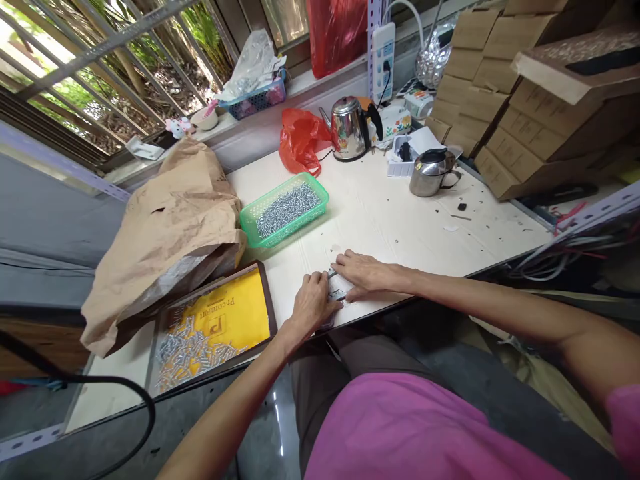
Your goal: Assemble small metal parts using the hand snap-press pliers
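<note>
While both my hands are at the near edge of the cream-white tabletop (380,217), the small flat grey-edged piece (339,285) sits between them, partly covered; detail too small to read. My bare left hand (311,303) grasps its left end, fingers bent over the far side, thumb on the near side. My bare right hand (367,273) grasps the right end, fingers far, thumb near. Neither is released.

Left of my left hand: shallow brown-rimmed tray (267,293), with a yellow printed sheet (247,301) and loose silver screws (187,350) spread over its left and near part. Far left of the piece: green plastic mesh basket (324,195), silver screws heaped inside. Crumpled brown paper bag (175,207) is left of the basket, beyond the tray. Far side: shiny steel kettle (347,130), crumpled red plastic bag (299,140) just left of it. Smaller steel pot (427,175) stands right of and nearer than the kettle.
</note>
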Demonstrator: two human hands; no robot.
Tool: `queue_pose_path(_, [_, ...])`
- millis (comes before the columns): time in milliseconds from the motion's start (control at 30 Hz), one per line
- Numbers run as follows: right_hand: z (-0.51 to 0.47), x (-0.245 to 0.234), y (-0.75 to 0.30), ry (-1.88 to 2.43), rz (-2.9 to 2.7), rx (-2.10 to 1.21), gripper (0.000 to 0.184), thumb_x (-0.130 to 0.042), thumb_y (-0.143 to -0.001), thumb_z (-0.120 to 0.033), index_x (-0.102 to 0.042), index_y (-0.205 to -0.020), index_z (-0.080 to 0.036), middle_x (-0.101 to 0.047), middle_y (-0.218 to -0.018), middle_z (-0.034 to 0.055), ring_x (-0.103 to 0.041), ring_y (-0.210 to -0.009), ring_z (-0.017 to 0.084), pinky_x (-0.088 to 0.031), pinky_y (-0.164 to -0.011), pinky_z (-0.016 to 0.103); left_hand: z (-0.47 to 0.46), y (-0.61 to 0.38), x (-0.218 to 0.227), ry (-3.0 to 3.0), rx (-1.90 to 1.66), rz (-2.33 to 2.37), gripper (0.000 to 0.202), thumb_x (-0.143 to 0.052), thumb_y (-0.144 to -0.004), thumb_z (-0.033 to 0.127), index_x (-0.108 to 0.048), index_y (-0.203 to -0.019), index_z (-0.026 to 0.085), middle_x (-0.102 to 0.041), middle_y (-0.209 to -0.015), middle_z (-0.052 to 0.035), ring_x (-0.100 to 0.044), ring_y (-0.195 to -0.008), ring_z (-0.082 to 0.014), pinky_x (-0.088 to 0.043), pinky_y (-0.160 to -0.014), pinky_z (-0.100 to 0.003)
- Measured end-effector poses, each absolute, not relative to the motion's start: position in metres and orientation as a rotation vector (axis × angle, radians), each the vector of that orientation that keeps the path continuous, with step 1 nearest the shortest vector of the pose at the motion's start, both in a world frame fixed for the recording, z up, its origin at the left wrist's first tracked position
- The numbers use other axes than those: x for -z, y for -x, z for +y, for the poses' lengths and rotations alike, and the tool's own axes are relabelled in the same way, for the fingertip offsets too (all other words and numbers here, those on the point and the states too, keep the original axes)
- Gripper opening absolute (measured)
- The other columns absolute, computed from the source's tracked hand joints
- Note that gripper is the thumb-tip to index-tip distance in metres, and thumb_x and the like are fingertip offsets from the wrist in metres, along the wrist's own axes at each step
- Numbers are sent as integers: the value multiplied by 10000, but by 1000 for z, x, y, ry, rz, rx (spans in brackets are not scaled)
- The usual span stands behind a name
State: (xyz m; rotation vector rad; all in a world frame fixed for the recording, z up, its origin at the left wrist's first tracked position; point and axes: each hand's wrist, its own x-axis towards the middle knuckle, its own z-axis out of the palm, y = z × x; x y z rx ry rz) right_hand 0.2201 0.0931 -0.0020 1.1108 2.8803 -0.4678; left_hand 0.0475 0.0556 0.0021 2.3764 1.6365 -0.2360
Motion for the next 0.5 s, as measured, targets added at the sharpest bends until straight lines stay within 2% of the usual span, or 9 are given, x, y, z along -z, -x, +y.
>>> queue_pose_path(67, [91, -3, -218, -1192, 2823, 423, 561, -784, -718, -388, -578, -1138, -77, -556, -1135, 155, -499, -1047, 276, -448, -823, 354, 56, -49, -1, -2389, 251, 1662, 563, -702, -752, 372, -515, -1228, 137, -566, -1153, -133, -487, -1066, -278, -426, -841, -348])
queue_pose_path(267, [85, -3, -208, -1182, 2745, 376, 194, -669, -837, -241, -647, -972, -104, -618, -1015, 123, -541, -1023, 254, -411, -816, 322, 55, -49, 4, -2403, 144, 1660, 280, -642, -799, 336, -628, -1034, 185, -599, -1000, -65, -515, -980, -233, -430, -772, -316])
queue_pose_path(400, [82, 8, -212, -1176, 2765, 459, 156, -538, -914, -204, -636, -1003, -121, -627, -996, 111, -564, -977, 227, -393, -778, 308, 55, -47, 8, -2376, 65, 1666, 174, -622, -820, 319, -649, -944, 199, -619, -961, -40, -532, -959, -214, -433, -746, -307])
queue_pose_path(500, [81, 10, -214, -1193, 2762, 466, 163, -541, -916, -232, -642, -993, -129, -626, -979, 108, -566, -952, 225, -392, -747, 305, 55, -46, 9, -2383, 43, 1654, 161, -623, -822, 319, -656, -932, 207, -628, -959, -40, -542, -957, -216, -444, -745, -309])
